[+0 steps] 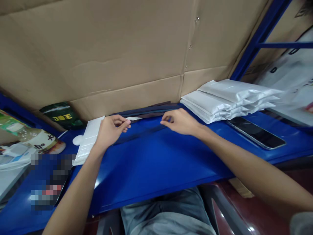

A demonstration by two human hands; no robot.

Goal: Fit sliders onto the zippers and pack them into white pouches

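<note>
Over the blue table (151,166), the left hand (113,129) and right hand (181,121) bend their fingertips into narrow pinches. A strip (153,115), pale at one end, runs between them; from here I can't tell whether either grips it.

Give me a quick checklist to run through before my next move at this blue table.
1. Both hands in view: ok; left hand and right hand are apart, fingers curled.
2. Grip on the brown strip: cannot tell; it shows between the hands, but contact is unclear.
3. Left wrist off the white packet: cannot tell; they overlap in this view.
4. Phone away from both hands: ok; it lies beside the stack of white packets.
5. Bottle away from both hands: ok; it is at the far left.
</note>
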